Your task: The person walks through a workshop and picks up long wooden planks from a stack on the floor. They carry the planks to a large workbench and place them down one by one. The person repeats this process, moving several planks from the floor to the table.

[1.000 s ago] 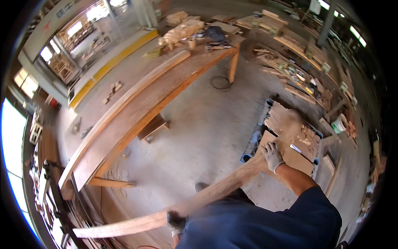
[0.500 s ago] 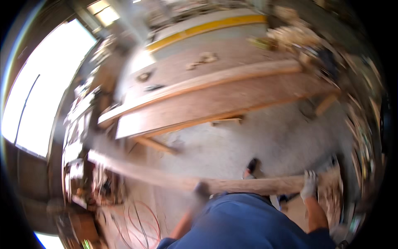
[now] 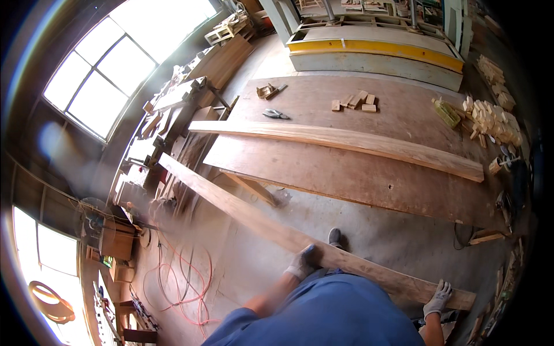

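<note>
Head view, plank [image 3: 248, 210] gripped by left hand [image 3: 301, 264], right hand [image 3: 437, 297]

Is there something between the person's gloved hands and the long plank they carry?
Nothing visible. The left hand grips the long plank near its middle, and the right hand holds it near its end. Both gloves touch the wood directly.

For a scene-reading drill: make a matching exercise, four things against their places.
Things:
1. left hand
2. right hand
3. pliers
4. red cable

Places:
A. on the floor, in loops
B. at the carried plank's near end
C. on the big board
D. partway along the carried plank

Pairs: 1-D, 2-B, 3-C, 4-A
</note>
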`<state>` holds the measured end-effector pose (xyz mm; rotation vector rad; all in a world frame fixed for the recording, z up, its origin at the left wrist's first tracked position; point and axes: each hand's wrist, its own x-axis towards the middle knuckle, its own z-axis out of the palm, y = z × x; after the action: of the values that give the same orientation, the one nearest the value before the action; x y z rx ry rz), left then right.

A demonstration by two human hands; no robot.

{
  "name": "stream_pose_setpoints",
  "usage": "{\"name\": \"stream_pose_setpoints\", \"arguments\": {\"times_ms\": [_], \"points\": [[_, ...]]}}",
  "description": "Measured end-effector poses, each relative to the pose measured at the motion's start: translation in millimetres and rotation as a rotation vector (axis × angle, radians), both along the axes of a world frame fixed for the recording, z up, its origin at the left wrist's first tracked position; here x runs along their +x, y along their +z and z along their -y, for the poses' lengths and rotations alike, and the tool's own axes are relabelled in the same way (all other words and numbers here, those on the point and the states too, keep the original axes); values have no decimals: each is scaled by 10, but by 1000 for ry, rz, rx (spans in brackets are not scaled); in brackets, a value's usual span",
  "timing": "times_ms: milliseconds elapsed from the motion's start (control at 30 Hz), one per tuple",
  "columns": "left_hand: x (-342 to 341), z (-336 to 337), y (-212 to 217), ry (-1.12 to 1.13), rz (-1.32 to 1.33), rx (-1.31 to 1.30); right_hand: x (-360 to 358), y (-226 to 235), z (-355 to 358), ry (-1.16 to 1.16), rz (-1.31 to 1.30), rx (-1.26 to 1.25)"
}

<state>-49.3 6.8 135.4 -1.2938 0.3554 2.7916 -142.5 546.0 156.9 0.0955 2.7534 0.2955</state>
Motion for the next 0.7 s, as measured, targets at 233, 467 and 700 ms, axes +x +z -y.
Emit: {"name": "stream_pose_setpoints", "arguments": {"times_ms": [233, 467, 700], "points": [[-872, 239, -100, 9, -20, 21, -899, 257, 382, 25, 14, 61], [-1604, 469, -52, -30, 65, 16, -1469, 381, 526, 78, -27, 99], [-2016, 544, 90, -51, 183, 4, -1997, 505, 630, 155, -39, 16]]}}
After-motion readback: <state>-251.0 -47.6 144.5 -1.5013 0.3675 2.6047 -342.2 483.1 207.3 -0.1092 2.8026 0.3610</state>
